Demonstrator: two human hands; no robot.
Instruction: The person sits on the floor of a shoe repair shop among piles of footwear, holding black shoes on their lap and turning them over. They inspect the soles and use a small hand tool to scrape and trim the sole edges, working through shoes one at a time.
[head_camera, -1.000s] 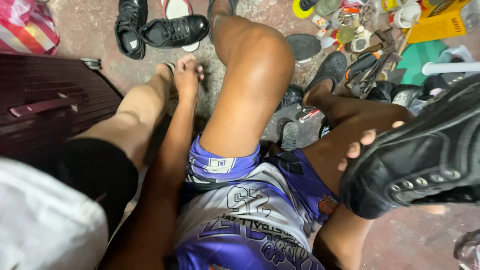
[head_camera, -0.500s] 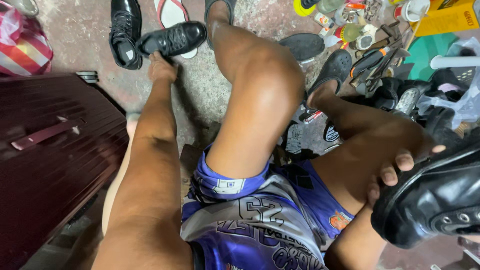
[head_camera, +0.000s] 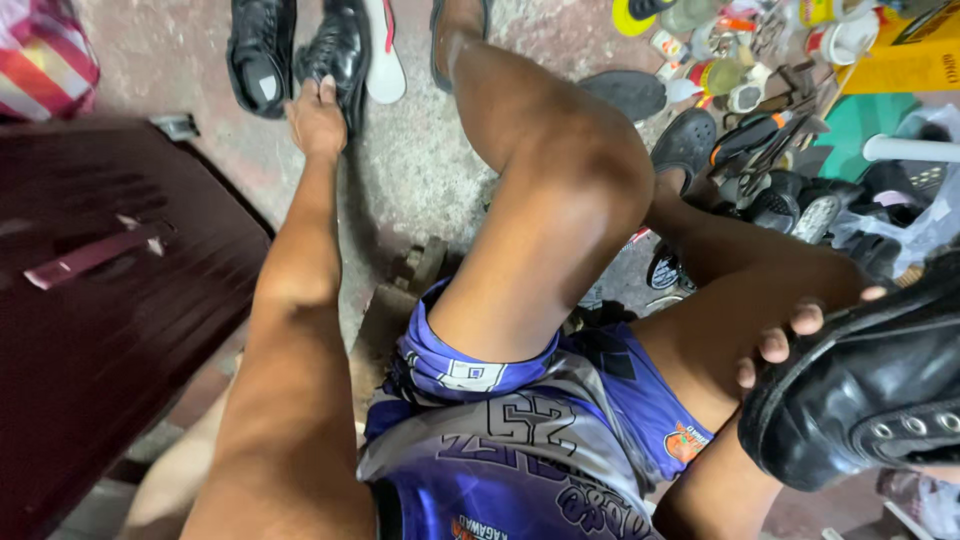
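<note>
Your left hand (head_camera: 316, 118) reaches far forward to the floor and rests on a black leather shoe (head_camera: 343, 48); its fingers curl together over the shoe's rear edge, the thumb tucked alongside. That shoe lies on the concrete floor (head_camera: 420, 170) just beside a second black shoe (head_camera: 260, 52) on its left and a white-and-red sandal (head_camera: 382, 55) on its right.

Your right hand (head_camera: 790, 335) sits low at the right, mostly hidden. Only the fingertips show, pressed close together and wrapped over the rim of a black lace-up boot (head_camera: 870, 385), held against your right thigh.

A dark red case (head_camera: 110, 300) lies at your left. Tools and small containers (head_camera: 760, 70) clutter the floor at upper right.
</note>
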